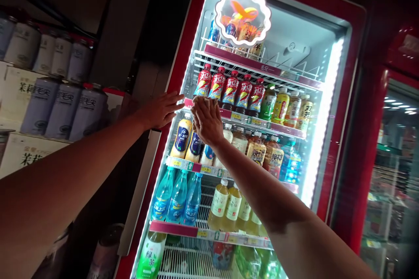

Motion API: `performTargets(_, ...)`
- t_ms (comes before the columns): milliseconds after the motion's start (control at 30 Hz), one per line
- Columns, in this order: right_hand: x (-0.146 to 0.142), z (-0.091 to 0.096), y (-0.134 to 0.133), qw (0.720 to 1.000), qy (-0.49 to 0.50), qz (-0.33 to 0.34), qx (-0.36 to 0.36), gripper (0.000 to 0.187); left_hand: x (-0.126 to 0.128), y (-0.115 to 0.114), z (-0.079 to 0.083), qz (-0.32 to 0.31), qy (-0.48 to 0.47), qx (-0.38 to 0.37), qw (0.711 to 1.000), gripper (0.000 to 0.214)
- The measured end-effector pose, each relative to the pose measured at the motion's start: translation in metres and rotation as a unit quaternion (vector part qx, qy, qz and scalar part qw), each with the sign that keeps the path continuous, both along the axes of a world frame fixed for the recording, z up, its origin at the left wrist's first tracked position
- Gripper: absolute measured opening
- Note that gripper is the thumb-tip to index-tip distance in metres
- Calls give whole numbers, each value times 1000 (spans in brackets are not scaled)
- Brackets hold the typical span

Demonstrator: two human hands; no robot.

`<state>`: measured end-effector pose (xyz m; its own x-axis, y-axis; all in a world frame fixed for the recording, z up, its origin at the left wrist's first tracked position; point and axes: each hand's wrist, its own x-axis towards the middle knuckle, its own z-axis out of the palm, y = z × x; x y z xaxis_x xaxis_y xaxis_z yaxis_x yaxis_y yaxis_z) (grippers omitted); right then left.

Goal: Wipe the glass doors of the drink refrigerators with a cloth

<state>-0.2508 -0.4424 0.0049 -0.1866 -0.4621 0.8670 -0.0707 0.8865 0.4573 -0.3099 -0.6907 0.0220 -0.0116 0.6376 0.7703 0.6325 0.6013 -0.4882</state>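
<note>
A tall refrigerator with a red frame (pixel 185 39) and a lit glass door stands in front of me, tilted in the view. My left hand (pixel 160 109) rests with its fingers spread against the left edge of the door, above the long grey handle (pixel 139 196). My right hand (pixel 207 120) presses against the glass at the height of the second shelf. What looks like a crumpled tan cloth (pixel 196 99) shows at its fingertips, mostly hidden under the palm. Behind the glass are red-labelled bottles (pixel 232 87) and cream bottles with blue labels (pixel 181 137).
Lower shelves hold blue bottles (pixel 178 196), pale yellow bottles (pixel 232 205) and a green-labelled bottle (pixel 150 255). A lit round sign (pixel 242 17) is at the door's top. Lavender cans (pixel 62 109) stack at left. Another red-framed cooler (pixel 376 139) stands right.
</note>
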Motion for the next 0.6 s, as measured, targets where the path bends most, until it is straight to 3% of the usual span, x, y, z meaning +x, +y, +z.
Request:
performTargets(133,2,7,-3,999,-25,13,44,55,-6,-3,-3,-37,-4,11,999,47)
performTargets(333,-8,21,-26,999,2,16,-44,57,-10,-10,-11,-28,-13,41,999,63)
performTargets(500,-12,11,-44,998,-30,13,54,55,-15,-17,-14,-19,-9,56,998,74)
performTargets(600,-12,20,-47,998,-35,12,57,54,-17,-21,-11,-16,-13,36,999,78)
